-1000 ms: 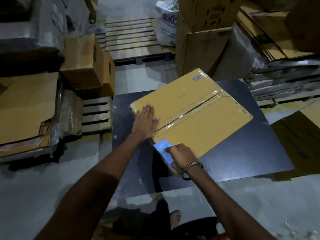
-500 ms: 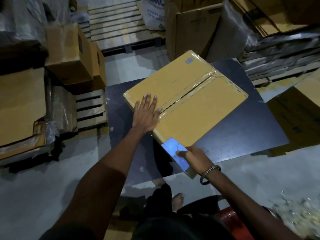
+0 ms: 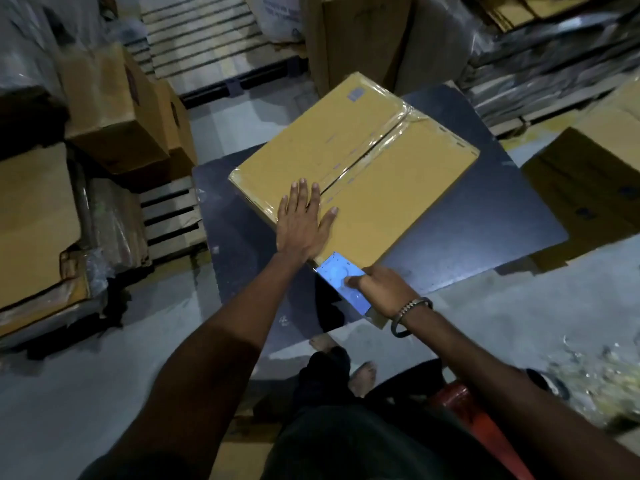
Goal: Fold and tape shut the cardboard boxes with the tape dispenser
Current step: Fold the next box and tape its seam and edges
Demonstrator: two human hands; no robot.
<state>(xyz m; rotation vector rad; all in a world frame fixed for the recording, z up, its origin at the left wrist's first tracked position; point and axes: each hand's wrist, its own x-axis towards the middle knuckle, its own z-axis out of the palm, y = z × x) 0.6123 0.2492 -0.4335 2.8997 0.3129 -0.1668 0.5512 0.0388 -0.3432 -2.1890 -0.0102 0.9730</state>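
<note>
A closed yellow-brown cardboard box (image 3: 391,188) lies on a dark table (image 3: 485,216), with clear tape along its centre seam. My left hand (image 3: 301,223) presses flat, fingers spread, on the box's near corner beside the seam. My right hand (image 3: 384,289) grips a blue tape dispenser (image 3: 341,282) at the box's near edge, just below the seam end. A bracelet circles my right wrist.
Flattened cartons and wrapped stacks (image 3: 31,216) sit at left with brown boxes (image 3: 114,109) and a wooden pallet (image 3: 173,216). Tall cartons (image 3: 356,39) stand behind the table. Flat cardboard (image 3: 595,174) lies at right. A red object (image 3: 485,420) is near my legs.
The dispenser slid down off the box's near edge, then stayed there. My left hand shifted slightly along the near corner. The camera tilted down and closer.
</note>
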